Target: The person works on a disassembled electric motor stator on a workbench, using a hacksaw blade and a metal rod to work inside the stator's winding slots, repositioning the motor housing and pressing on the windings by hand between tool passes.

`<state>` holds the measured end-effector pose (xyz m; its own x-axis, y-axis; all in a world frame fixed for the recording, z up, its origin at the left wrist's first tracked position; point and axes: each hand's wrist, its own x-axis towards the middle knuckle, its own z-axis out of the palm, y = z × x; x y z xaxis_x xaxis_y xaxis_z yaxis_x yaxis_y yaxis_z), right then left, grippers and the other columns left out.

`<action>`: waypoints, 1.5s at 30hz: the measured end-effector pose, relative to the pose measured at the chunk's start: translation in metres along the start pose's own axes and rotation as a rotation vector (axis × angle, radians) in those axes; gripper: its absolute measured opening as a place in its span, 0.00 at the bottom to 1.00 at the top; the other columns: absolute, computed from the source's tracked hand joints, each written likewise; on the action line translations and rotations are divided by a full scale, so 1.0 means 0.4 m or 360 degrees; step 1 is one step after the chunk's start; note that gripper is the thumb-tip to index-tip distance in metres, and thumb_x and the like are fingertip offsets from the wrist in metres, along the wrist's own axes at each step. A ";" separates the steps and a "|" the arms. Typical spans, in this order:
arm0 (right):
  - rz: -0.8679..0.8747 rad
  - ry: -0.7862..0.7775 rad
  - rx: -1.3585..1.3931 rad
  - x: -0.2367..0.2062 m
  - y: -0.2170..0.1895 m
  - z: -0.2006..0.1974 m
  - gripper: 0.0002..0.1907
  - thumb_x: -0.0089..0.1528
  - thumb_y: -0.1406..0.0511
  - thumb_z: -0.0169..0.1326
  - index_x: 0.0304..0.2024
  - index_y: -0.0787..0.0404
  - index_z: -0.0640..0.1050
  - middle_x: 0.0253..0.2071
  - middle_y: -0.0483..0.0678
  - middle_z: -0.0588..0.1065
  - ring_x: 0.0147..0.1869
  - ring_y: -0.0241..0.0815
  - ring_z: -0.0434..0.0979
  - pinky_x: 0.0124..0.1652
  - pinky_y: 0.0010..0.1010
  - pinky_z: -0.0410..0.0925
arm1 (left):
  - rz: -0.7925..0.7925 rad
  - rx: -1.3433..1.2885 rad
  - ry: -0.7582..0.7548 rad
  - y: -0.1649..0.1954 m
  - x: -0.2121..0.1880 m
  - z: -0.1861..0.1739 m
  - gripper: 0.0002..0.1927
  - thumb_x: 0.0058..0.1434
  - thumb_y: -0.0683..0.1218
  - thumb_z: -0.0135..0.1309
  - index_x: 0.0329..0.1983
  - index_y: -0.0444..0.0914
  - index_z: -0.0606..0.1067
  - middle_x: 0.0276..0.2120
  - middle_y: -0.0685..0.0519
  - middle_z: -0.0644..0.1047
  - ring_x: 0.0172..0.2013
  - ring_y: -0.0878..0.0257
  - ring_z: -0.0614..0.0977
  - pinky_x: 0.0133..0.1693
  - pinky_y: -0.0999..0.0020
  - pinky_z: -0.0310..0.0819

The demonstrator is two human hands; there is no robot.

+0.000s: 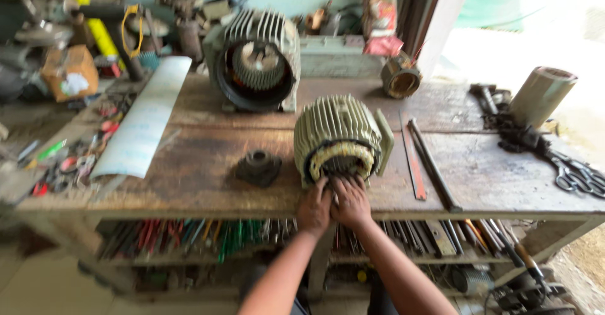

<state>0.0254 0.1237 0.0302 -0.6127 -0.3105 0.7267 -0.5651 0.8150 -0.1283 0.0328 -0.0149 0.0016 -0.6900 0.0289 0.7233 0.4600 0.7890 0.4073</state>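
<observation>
While both hands (333,205) press into the stator (340,140), fingertips hidden, their grip stays unclear

Finned grey-green motor stator housing (340,135) lying on side near front edge of worn wooden workbench, open end facing camera. Ribbed casing running lengthwise, flat mounting foot showing at right. Yellowish winding ring showing inside open mouth, dark wire ends hanging at lower rim. Interior detail blurring.
</observation>
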 end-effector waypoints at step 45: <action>-0.0045 0.0010 0.0114 -0.006 0.025 -0.017 0.29 0.55 0.61 0.53 0.58 0.64 0.72 0.62 0.57 0.72 0.70 0.56 0.67 0.69 0.50 0.54 | 0.0159 0.0185 -0.0014 0.051 0.011 -0.022 0.12 0.62 0.43 0.52 0.49 0.42 0.77 0.63 0.55 0.69 0.52 0.50 0.78 0.52 0.53 0.73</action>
<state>0.0250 0.1361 0.0318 -0.5926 -0.3296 0.7350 -0.6204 0.7687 -0.1556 0.0442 -0.0041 0.0180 -0.6490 0.1159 0.7519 0.4592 0.8477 0.2657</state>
